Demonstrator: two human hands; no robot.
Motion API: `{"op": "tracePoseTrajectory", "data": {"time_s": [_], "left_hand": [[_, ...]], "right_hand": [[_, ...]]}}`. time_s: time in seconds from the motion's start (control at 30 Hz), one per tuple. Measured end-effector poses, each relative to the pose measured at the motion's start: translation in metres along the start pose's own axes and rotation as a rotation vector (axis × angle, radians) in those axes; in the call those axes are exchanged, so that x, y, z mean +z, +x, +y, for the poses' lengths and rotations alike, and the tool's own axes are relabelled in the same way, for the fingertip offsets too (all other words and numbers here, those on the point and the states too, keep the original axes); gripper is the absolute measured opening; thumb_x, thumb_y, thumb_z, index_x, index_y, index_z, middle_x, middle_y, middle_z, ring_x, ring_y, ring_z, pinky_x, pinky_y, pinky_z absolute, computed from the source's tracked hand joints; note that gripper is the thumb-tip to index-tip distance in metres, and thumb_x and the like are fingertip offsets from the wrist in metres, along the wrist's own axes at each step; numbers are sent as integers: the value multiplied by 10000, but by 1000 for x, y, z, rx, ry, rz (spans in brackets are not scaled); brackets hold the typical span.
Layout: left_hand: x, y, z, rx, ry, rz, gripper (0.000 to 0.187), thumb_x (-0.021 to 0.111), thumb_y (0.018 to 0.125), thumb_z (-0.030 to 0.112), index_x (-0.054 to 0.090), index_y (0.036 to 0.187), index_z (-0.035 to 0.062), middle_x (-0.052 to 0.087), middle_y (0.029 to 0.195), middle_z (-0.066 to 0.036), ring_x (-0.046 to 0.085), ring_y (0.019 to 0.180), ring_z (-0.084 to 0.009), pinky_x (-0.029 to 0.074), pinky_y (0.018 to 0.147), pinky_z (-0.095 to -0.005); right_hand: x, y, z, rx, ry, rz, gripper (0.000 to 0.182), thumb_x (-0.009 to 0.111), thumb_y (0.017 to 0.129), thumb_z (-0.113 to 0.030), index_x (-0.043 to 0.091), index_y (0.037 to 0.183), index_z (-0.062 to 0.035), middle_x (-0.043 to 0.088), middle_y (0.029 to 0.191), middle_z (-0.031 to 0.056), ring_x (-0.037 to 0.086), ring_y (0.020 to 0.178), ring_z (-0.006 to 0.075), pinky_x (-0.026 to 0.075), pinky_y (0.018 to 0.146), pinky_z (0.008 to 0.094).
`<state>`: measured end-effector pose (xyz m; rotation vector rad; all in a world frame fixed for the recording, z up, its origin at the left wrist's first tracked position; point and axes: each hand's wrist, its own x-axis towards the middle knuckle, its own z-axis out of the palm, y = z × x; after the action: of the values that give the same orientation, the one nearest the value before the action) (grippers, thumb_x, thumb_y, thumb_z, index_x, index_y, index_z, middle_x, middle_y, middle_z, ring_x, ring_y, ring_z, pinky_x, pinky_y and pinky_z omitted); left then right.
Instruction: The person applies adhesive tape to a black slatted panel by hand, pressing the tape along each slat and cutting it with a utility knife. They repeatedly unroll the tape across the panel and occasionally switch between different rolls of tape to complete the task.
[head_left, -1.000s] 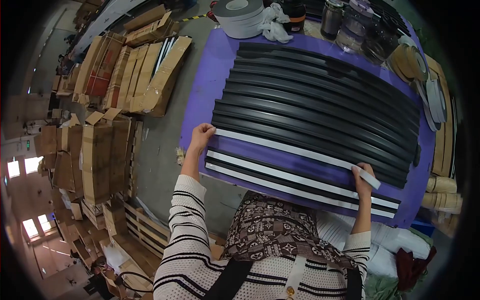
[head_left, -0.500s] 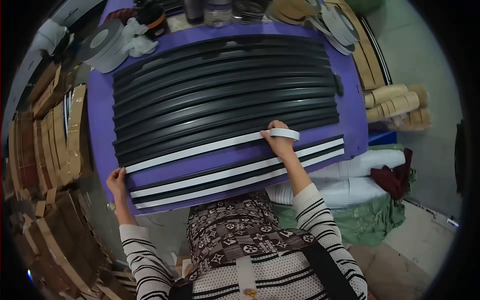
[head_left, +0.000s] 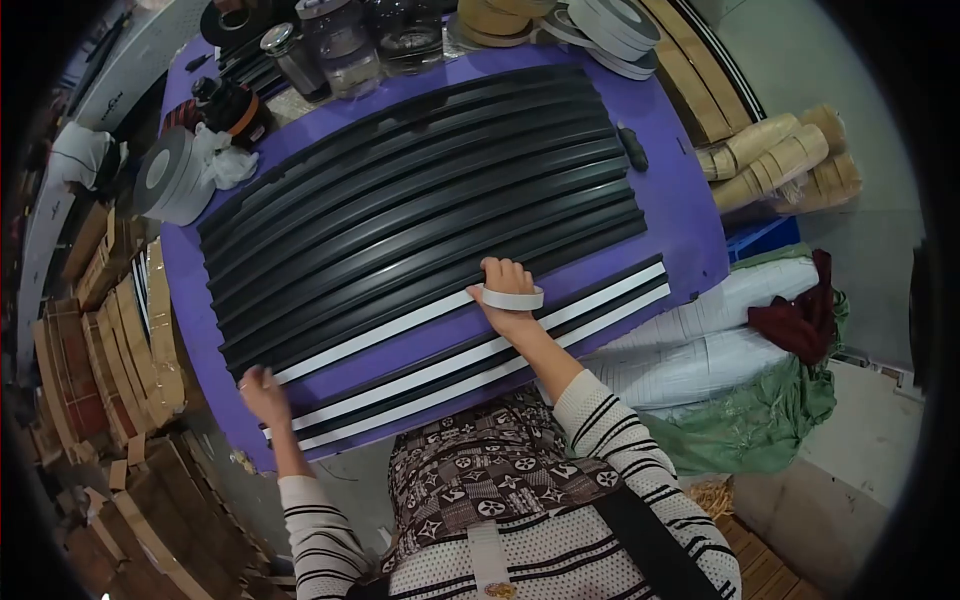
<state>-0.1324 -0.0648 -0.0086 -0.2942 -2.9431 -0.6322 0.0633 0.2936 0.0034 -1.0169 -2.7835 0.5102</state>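
My right hand [head_left: 508, 300] is closed around a small roll of white tape [head_left: 522, 300], over the nearest of a row of black strips. From the roll, a length of white tape [head_left: 375, 337] runs left along that black strip. My left hand [head_left: 266, 402] is by the strip's left end, its fingertips blurred by motion. Closer to me, two separate black strips [head_left: 590, 325] with white tape along them lie side by side. Beyond my hands, a wide row of glossy black strips [head_left: 430, 200] covers the middle of the purple table [head_left: 690, 225].
Large tape rolls [head_left: 172, 180] stand at the back left, near a dark bottle [head_left: 232, 110]. Clear jars [head_left: 345, 55] and more tape rolls [head_left: 610, 30] line the far edge. Cardboard boxes [head_left: 130, 340] crowd the left; wrapped bundles [head_left: 700, 365] lie at the right.
The view has shifted, so the table appears lower and turned. My right hand has moved left along the strip with the tape roll. My left hand is now blurred near the strip's left end.
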Motion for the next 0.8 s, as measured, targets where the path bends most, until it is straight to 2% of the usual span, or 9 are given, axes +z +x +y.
{"op": "tracePoseTrajectory", "data": {"time_s": [0.03, 0.1, 0.2, 0.3, 0.33, 0.43, 0.5, 0.7, 0.8], "left_hand": [[13, -17, 76, 45, -172, -85, 126, 559, 753, 75, 546, 872, 36, 559, 803, -128, 533, 751, -290, 423, 683, -374], [49, -55, 174, 627, -437, -321, 145, 531, 764, 55, 537, 906, 28, 546, 832, -146, 518, 790, -315, 421, 712, -365], [81, -95, 260, 839, -378, -510, 302, 529, 664, 11, 508, 966, 4, 518, 989, -137, 491, 897, -315, 402, 757, -372], [77, -101, 267, 870, -187, -401, 360, 486, 679, 31, 498, 1038, 6, 502, 1040, -114, 487, 920, -295, 399, 762, -369], [77, -103, 266, 875, -140, -408, 349, 482, 687, 40, 502, 1033, 9, 498, 1050, -109, 482, 930, -286, 393, 769, -369], [79, -108, 263, 880, 38, -385, 315, 473, 708, 71, 518, 1014, 13, 473, 1092, -97, 457, 973, -264, 362, 801, -381], [78, -109, 268, 857, 104, -403, 293, 470, 718, 91, 530, 996, 22, 444, 1127, -102, 434, 1005, -256, 335, 826, -399], [73, -104, 270, 886, 197, -448, 255, 470, 730, 107, 554, 968, 74, 412, 1150, -114, 403, 1047, -267, 303, 890, -428], [71, -100, 268, 909, 191, -489, 262, 452, 741, 116, 542, 986, 89, 399, 1166, -117, 390, 1061, -267, 300, 890, -434]], "right_hand": [[-4, -1, -3, -10, 54, -21, 506, 710, 605, -270, 478, 993, -42, 496, 846, 114, 480, 798, 278, 386, 691, 372], [-17, -8, -5, -25, 204, -139, 681, 705, 612, -224, 380, 1169, -3, 460, 992, 177, 446, 915, 323, 384, 773, 395], [-25, -38, 4, -197, 270, -71, 652, 684, 631, -188, 375, 1170, 7, 429, 1128, 194, 418, 1029, 343, 368, 848, 400], [-70, -55, 47, -224, 655, -485, 345, 647, 691, -157, 552, 990, -15, 564, 954, 135, 562, 851, 269, 446, 744, 336], [-108, -35, 60, -62, 727, -308, 162, 612, 730, -123, 605, 861, -28, 596, 801, 98, 591, 684, 211, 466, 653, 269], [-135, 59, 149, 134, 592, 395, 173, 578, 749, -110, 579, 900, -25, 568, 821, 98, 547, 662, 194, 436, 590, 263], [-126, 125, 212, 117, 259, 579, 290, 577, 747, -157, 518, 1002, -32, 517, 964, 142, 467, 920, 315, 383, 790, 372], [-86, 183, 284, 256, -98, 140, 415, 589, 731, -201, 463, 1091, -40, 499, 981, 198, 477, 920, 368, 404, 807, 401], [-98, 177, 285, 292, 96, 312, 360, 511, 764, -207, 472, 1069, -19, 550, 896, 197, 541, 827, 318, 428, 722, 388]]}}
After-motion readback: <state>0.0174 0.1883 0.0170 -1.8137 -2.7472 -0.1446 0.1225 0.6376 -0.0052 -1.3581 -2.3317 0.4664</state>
